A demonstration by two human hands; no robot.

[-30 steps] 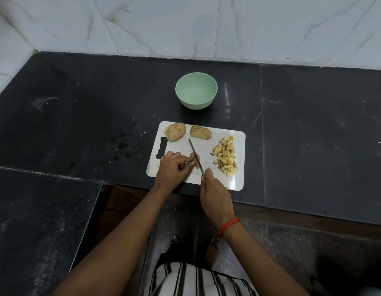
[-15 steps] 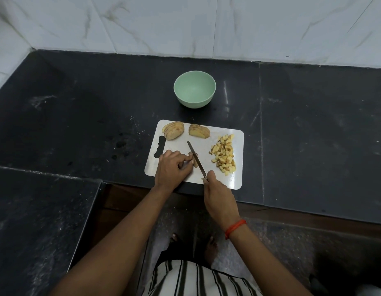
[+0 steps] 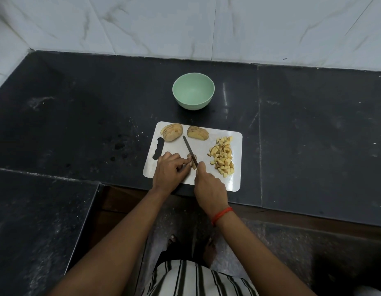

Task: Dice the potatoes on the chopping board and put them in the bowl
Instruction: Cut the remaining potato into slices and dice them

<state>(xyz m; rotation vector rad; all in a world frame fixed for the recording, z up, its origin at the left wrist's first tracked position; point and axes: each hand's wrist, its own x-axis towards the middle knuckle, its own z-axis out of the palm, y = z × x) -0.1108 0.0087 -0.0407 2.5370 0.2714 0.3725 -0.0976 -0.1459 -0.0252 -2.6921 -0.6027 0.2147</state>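
White chopping board (image 3: 235, 180) lies on the black counter (image 3: 78, 124), the green bowl (image 3: 191, 104) just beyond it. Left hand (image 3: 169, 170) pinches a small potato piece (image 3: 194, 158) (mostly hidden) with curled fingers; the right hand (image 3: 208, 186) grips the knife (image 3: 189, 151), its blade across that piece. Sliced potato halves (image 3: 172, 132) sit along the far edge, diced cubes (image 3: 222, 158) heaped at right.
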